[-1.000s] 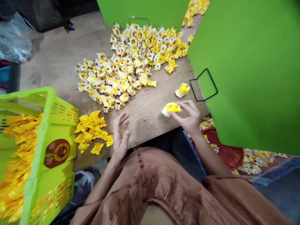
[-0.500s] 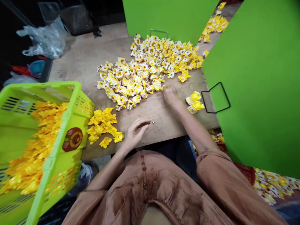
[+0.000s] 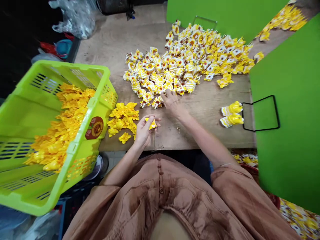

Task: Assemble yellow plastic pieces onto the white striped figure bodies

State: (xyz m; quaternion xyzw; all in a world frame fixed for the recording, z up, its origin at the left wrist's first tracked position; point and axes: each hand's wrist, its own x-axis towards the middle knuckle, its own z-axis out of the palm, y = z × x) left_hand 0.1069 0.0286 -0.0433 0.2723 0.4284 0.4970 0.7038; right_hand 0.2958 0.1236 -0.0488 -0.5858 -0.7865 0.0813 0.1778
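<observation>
Between the thumb and fingers of my left hand [image 3: 143, 130] is a small yellow plastic piece [image 3: 151, 123], held just above the table near its front edge. My right hand [image 3: 172, 102] is at the near edge of a big heap of white-and-yellow striped plastic pieces [image 3: 160, 78], fingers stretched towards it. One striped piece [image 3: 157, 102] lies right beside its fingertips; whether they touch it, I cannot tell. Left of my left hand lies a small pile of yellow pieces [image 3: 122, 116]. A tiny gold-coloured bit [image 3: 178, 128] rests on the wood below my right forearm.
A lime-green basket [image 3: 71, 146] with yellow pieces stands at the left. Two striped yellow figures [image 3: 232, 114] lie at the right beside a black wire handle [image 3: 277, 113] on a green panel [image 3: 287, 83]. Another green panel [image 3: 225, 13] borders the back. Plastic bags [image 3: 75, 18] sit far left.
My left hand now holds a yellow piece, where its fingers were empty. My right hand has shifted left along the heap's near edge. The whole view has swung, moving the table's things rightward.
</observation>
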